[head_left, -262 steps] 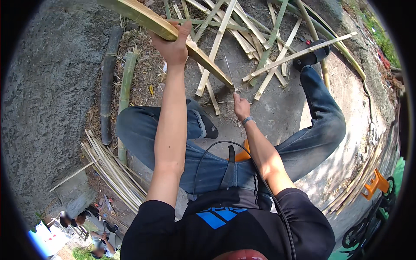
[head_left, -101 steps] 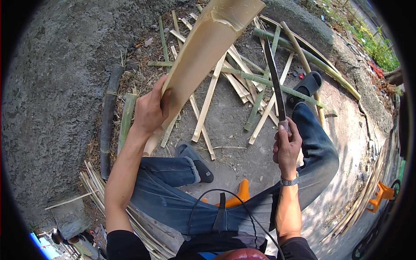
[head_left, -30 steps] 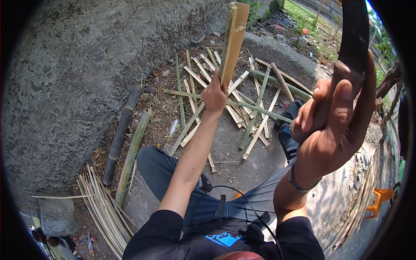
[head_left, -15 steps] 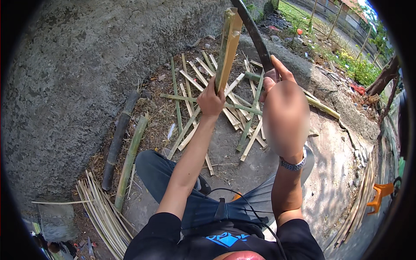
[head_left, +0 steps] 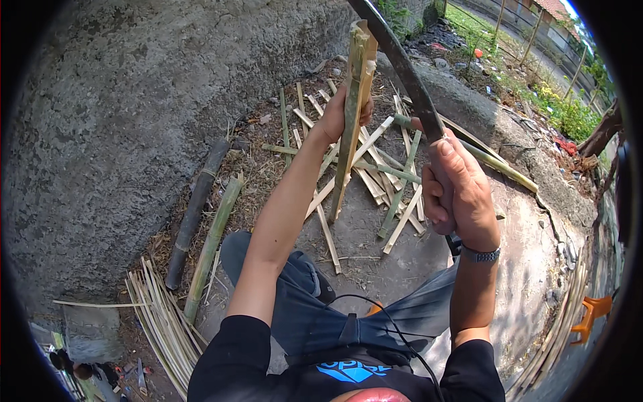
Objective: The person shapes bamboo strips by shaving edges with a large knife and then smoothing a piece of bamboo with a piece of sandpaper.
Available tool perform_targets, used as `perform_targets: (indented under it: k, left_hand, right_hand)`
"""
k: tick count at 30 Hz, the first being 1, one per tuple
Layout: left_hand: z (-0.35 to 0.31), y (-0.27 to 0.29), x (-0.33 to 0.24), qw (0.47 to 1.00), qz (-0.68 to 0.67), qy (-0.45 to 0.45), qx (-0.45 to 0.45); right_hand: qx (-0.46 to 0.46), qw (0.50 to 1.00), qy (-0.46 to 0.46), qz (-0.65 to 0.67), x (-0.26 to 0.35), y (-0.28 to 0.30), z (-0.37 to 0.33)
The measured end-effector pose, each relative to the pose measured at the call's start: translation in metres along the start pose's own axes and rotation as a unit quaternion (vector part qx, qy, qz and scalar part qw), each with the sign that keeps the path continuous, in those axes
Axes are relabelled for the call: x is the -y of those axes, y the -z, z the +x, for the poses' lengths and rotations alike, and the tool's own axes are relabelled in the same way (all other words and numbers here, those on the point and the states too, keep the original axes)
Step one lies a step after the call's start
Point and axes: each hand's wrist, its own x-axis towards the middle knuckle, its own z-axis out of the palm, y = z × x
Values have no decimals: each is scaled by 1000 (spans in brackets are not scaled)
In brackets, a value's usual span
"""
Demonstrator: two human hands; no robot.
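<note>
My left hand (head_left: 337,115) is closed around a split bamboo piece (head_left: 348,144), held near upright, with its lower end close to the ground. The piece has a green-brown outer side and pale, roughly cut edges. In my right hand (head_left: 467,191) is a machete, its handle (head_left: 442,201) wrapped by my fingers. The long dark machete blade (head_left: 405,63) slants up and left, its far end beside the bamboo's top and cut off by the picture edge. Whether blade and bamboo touch, I cannot tell.
Several pale and green bamboo strips (head_left: 400,228) lie crisscrossed on the ground ahead. Two bamboo poles, one dark (head_left: 194,214) and one green (head_left: 214,248), lie at the left by a rough stone wall (head_left: 134,134). A bundle of thin strips (head_left: 157,321) sits lower left. Far right is an orange object (head_left: 589,318).
The bamboo piece has come down, showing a long part below my left hand, which now grips it around the middle. My right hand has moved lower and turned with the machete.
</note>
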Motion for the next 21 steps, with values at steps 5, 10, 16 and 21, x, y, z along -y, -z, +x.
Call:
perform_targets:
  k: [5, 10, 16, 21]
  left_hand:
    - [10, -19, 14, 994, 82, -38, -54]
    - [10, -14, 25, 957, 227, -94, -155]
    - [-24, -48, 12, 865, 414, -215, -187]
    - [-33, -36, -10, 809, 477, -219, -266]
  right_hand:
    - [-142, 971, 80, -173, -25, -19, 0]
    - [-174, 960, 102, -194, -42, -25, 6]
    - [-198, 921, 155, -298, -8, 13, 0]
    - [-159, 871, 244, -395, 47, 10, 2]
